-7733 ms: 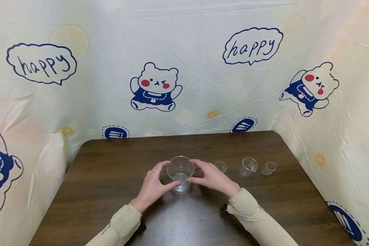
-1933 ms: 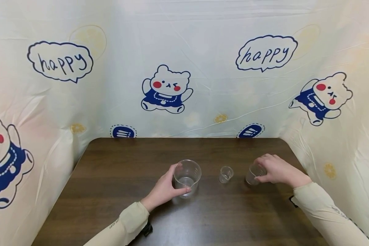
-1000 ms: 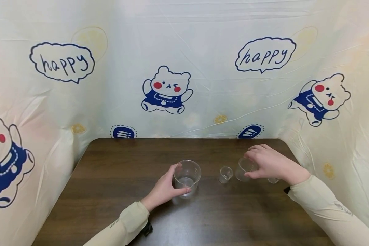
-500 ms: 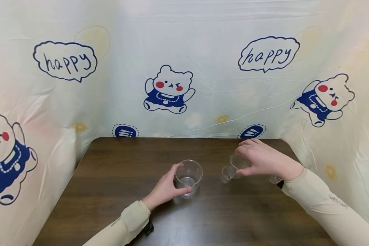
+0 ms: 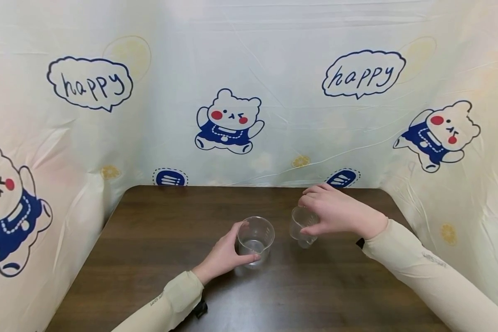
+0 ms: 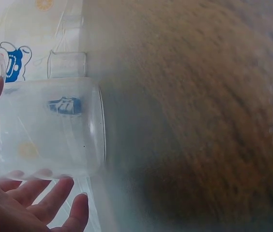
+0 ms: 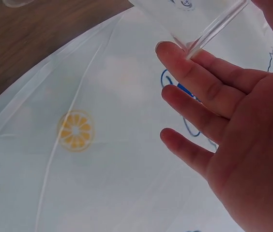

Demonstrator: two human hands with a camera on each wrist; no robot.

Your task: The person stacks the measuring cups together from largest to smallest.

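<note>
In the head view, my left hand [image 5: 224, 254] grips a large clear beaker [image 5: 256, 235] standing upright on the table, thumb at the near side. The left wrist view shows the fingers curving along the wall of this large beaker [image 6: 49, 133]. My right hand [image 5: 336, 212] holds a medium clear beaker [image 5: 299, 226] between thumb and fingers; in the right wrist view its glass [image 7: 214, 29] lies against the fingers. Behind and below the medium beaker, a small beaker [image 5: 305, 243] shows partly; it stands on the table in the left wrist view.
The brown wooden table [image 5: 170, 221] has a cloth backdrop [image 5: 274, 138] with bear prints along its back and sides. The right sleeve [image 5: 390, 240] covers the spot where another small beaker stood earlier.
My right hand has taken hold of the medium beaker and carried it left, over the small beaker, toward the large one. Both hands held the large beaker at first; now only the left does.
</note>
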